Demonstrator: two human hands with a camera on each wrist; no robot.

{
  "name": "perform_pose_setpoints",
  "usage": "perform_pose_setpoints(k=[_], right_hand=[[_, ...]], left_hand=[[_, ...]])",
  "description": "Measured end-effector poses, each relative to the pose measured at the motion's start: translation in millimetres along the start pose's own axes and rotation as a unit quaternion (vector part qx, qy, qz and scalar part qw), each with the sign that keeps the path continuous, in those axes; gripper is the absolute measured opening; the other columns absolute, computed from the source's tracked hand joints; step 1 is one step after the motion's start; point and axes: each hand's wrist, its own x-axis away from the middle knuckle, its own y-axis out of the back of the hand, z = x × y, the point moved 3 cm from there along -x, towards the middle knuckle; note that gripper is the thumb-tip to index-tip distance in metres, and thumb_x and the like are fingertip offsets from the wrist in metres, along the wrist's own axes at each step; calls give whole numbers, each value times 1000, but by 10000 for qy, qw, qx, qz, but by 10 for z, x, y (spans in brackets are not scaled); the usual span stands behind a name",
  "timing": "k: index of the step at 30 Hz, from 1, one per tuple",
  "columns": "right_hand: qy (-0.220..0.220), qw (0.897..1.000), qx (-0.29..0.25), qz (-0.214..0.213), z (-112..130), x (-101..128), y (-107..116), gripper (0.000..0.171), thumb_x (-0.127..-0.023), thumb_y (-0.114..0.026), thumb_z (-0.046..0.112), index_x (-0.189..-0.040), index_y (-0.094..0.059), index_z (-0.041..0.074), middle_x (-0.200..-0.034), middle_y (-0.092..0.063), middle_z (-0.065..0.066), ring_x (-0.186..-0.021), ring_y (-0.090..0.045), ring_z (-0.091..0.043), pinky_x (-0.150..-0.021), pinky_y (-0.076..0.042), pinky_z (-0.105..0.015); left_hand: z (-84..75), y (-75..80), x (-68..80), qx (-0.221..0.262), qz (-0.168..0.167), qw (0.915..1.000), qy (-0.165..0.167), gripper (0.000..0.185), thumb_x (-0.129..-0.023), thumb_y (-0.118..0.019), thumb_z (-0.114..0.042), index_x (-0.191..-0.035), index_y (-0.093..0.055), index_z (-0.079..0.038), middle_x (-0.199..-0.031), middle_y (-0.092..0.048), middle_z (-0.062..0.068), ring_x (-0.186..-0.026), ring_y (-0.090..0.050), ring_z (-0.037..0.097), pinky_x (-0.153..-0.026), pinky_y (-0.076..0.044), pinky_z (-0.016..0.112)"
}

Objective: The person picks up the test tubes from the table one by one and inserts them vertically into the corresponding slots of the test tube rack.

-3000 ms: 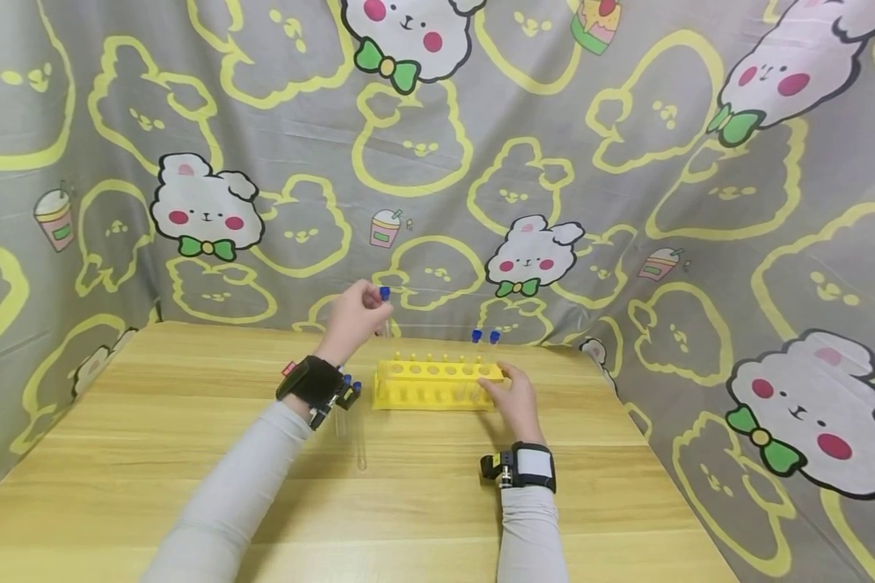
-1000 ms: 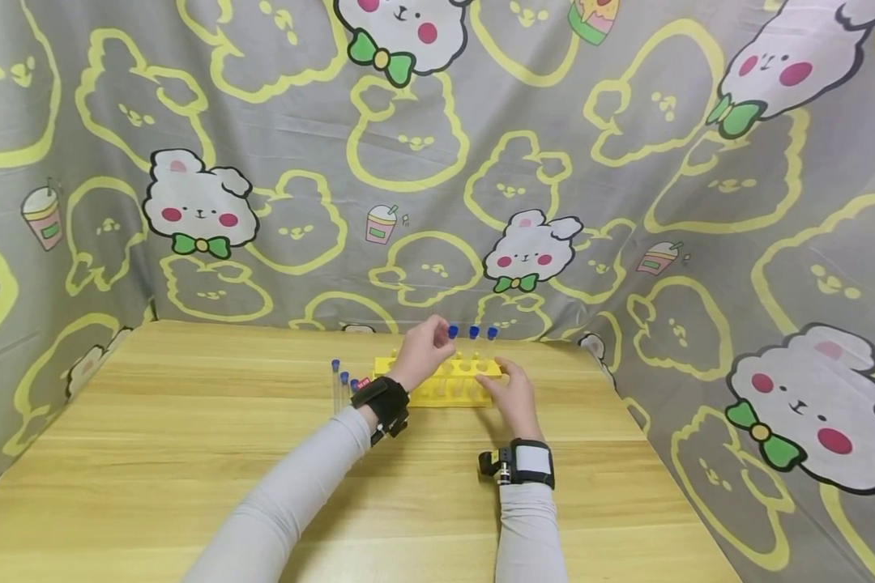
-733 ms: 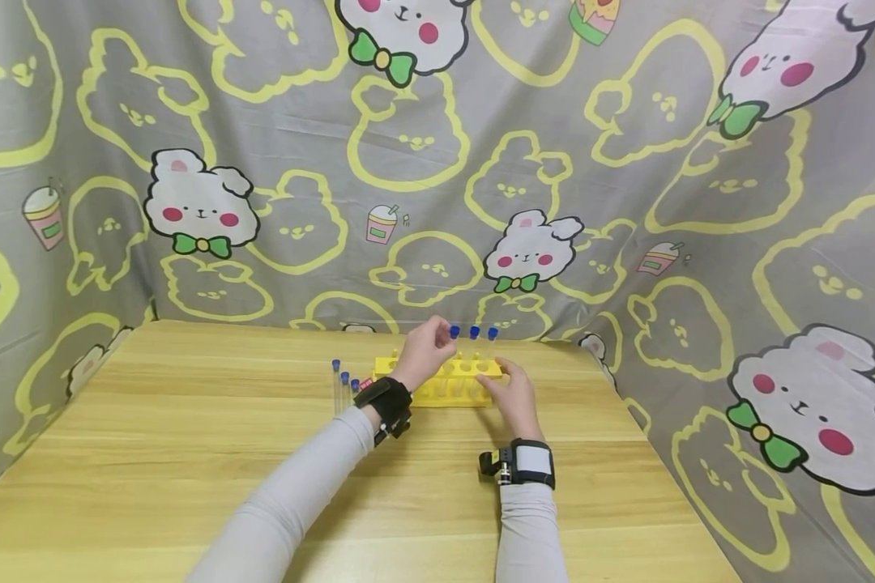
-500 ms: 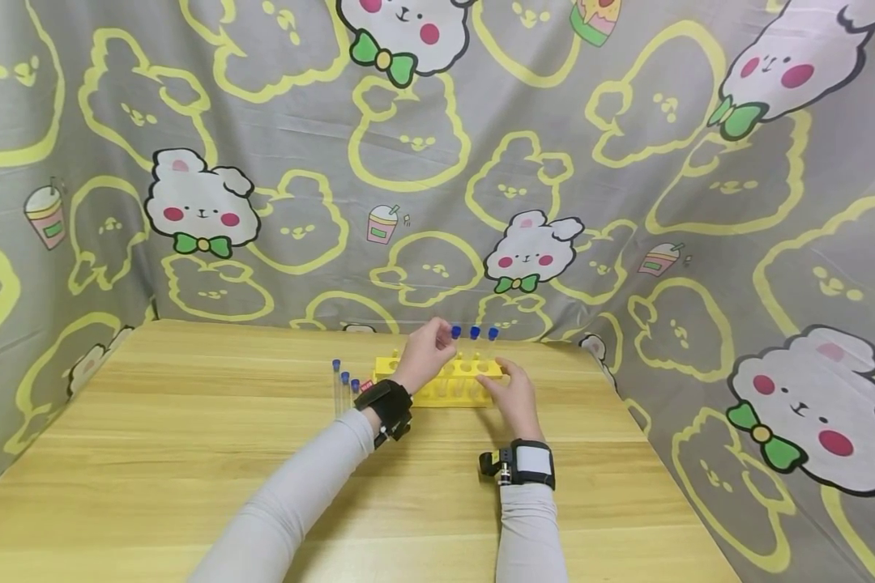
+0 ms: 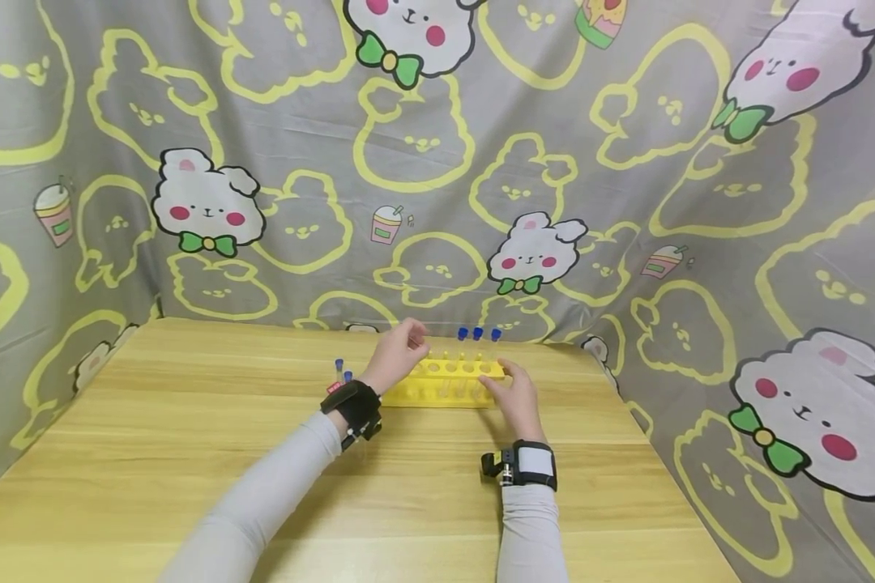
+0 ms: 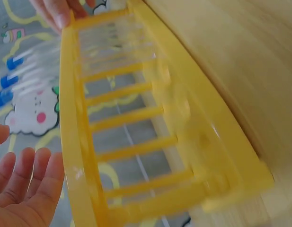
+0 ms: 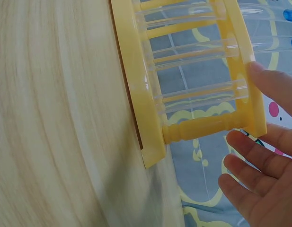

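The yellow plastic rack (image 5: 448, 382) sits near the far edge of the wooden surface (image 5: 189, 453), with three blue-capped tubes (image 5: 477, 334) upright at its right end. The right hand (image 5: 516, 394) rests against the rack's right end, fingers straight and relaxed. The left hand (image 5: 394, 356) hovers above the rack's left end, fingers loosely spread, holding nothing. More tubes (image 5: 341, 369) lie just left of the rack. The tubes are clear, smooth and round, so I'd say a bumped one could roll; the light, open-barred rack could tip if nudged.
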Motion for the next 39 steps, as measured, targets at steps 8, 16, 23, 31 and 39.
perform_pose_setpoints(k=[8,16,23,31,39], right_hand=[[-7,10000,37,26,-19,-10,6,67,-89,-68,35,-144,-43,6,-146,-45,-20,-137,-40,-39,-113,-34,-55],[1,10000,-3,16,-16,-9,-4,67,-89,-68,35,-145,-42,6,-147,-44,-20,-137,-39,-39,-113,-34,-55],[5,10000,-39,29,-8,-3,2,66,-89,-68,35,-144,-43,6,-147,-44,-20,-137,-39,-39,-113,-34,-55],[-64,10000,-16,29,7,25,8,66,-89,-68,36,-144,-43,9,-147,-44,-19,-138,-39,-38,-114,-33,-54],[-80,9999,-72,41,10,29,9,65,-89,-68,35,-144,-44,9,-147,-44,-18,-138,-38,-38,-114,-33,-55]], left_hand=[[239,399,114,125,-345,9989,293,26,-92,-62,-15,-115,-58,-3,-106,-65,13,-97,-62,26,-88,-53,40],[652,808,247,-692,-627,9898,1079,33,-92,-60,-20,-119,-56,-1,-104,-67,17,-89,-65,29,-76,-54,39],[965,958,296,-1565,315,9694,1866,24,-90,-60,-24,-77,-57,-4,-68,-61,8,-59,-55,19,-56,-44,28],[1097,857,315,-1687,866,9578,2161,49,-93,-56,-28,-48,-43,-15,-36,-39,-6,-31,-39,8,-38,-30,21],[1156,788,288,-2040,873,9521,2106,49,-93,-56,-27,-46,-47,-14,-36,-42,-5,-32,-41,9,-39,-32,21]])
